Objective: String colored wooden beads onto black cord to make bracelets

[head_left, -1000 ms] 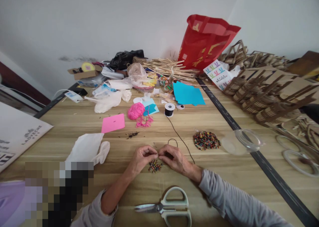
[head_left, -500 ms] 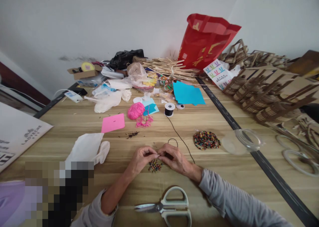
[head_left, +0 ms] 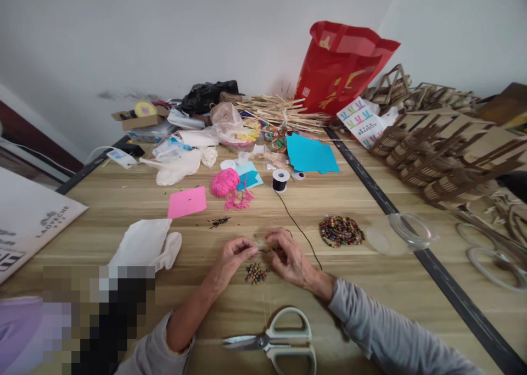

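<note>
Black cord (head_left: 297, 228), pinched by both hands' fingers (head_left: 251, 248), running far-right from right hand (head_left: 290, 257); small bead pile (head_left: 256, 273) just below them.

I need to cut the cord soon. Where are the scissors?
The scissors lie on the wooden table at the near edge, between both forearms, just below the small bead pile.

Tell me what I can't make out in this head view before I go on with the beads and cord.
- Fingertips of left hand and right hand: too small to tell whether a bead sits on the black cord.
- Scissors: lower handle loop cut off by the bottom edge.
- Lower left: a pixelated block hides whatever is there.
- Printed card: lettering too small to read.
- Small bead pile: too small to count.
</note>
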